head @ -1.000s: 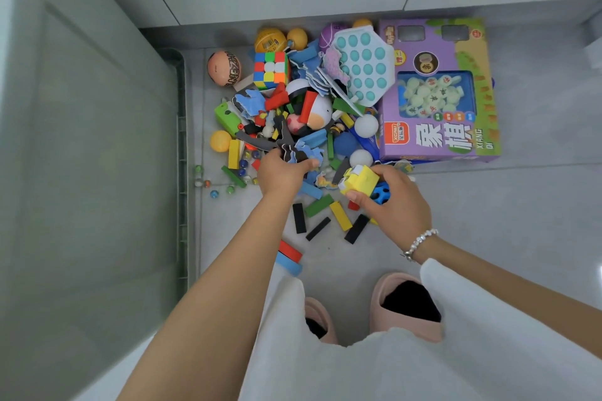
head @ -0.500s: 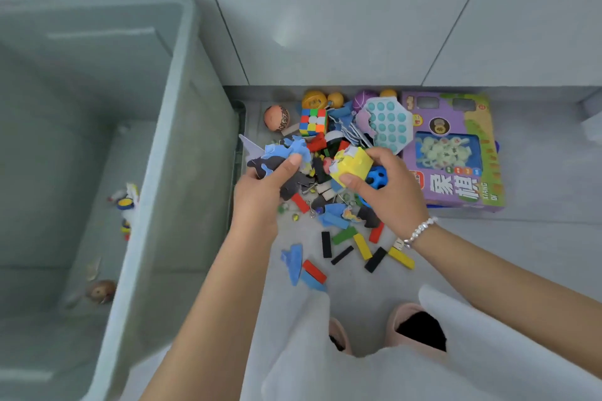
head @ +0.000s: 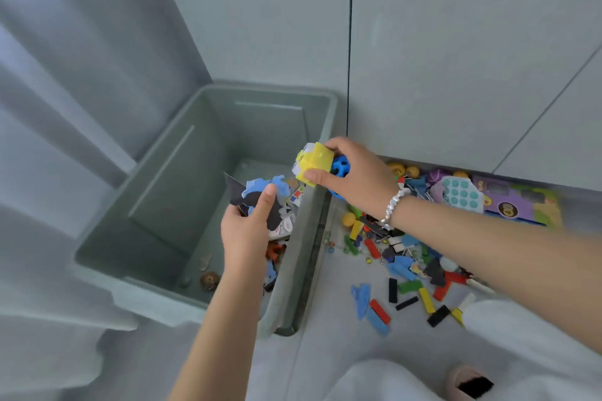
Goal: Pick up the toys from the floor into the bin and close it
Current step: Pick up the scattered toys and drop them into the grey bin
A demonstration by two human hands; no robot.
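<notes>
An open grey-green bin [head: 182, 192] stands on the floor left of the toy pile. Over its inside, my left hand [head: 247, 231] grips a bunch of flat blue and black foam pieces [head: 257, 192]. My right hand [head: 355, 179] hovers above the bin's right rim, holding a yellow block toy [head: 314, 163] together with a blue holed ball [head: 340, 164]. A few small toys lie on the bin's bottom [head: 210, 280]. On the floor to the right lie several coloured bricks [head: 407, 290], balls and marbles.
A purple game box [head: 518, 205] and a teal pop-it toy [head: 462, 194] lie against the grey cabinet fronts [head: 456, 58] at the back right. My knees in pale cloth and a pink slipper [head: 469, 382] fill the lower right. A grey panel stands on the left.
Both hands lifted their toys off the floor pile and carried them left to the bin. My view swung left, so the whole bin now shows.
</notes>
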